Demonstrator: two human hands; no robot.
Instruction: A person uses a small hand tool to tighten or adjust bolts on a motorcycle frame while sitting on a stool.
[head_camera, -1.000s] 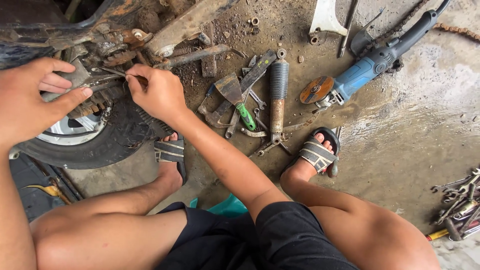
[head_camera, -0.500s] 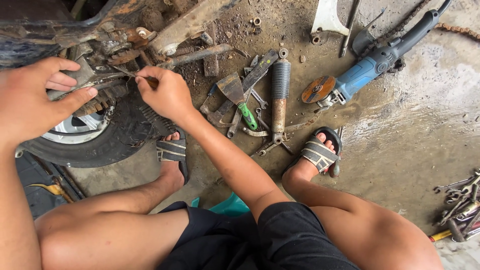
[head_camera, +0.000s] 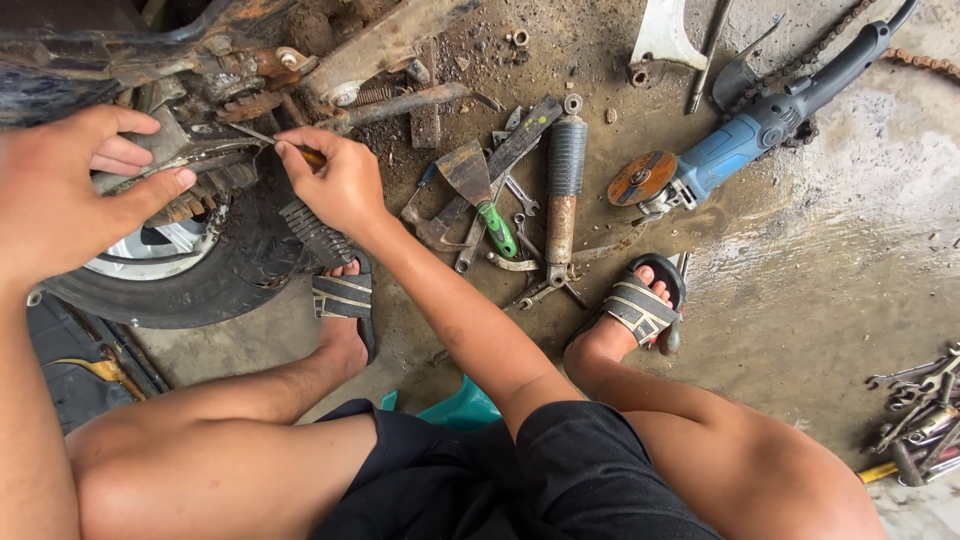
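Screwdriver (head_camera: 262, 138) amid wheel (head_camera: 180, 270), scattered tools (head_camera: 520, 200)

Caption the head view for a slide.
Seated person's right hand works a thin tool into a motorcycle's rusty rear wheel; left hand braces it, angle grinder nearby.

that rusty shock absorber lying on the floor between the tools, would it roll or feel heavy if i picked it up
The shock absorber looks like solid metal with a ribbed sleeve and a rusty rod, so probably heavy for its size and stiff. Its round body could roll, but the wrenches crowded against it would likely stop it. The rust and floor grit suggest a rough, dirty grip rather than a slippery one.
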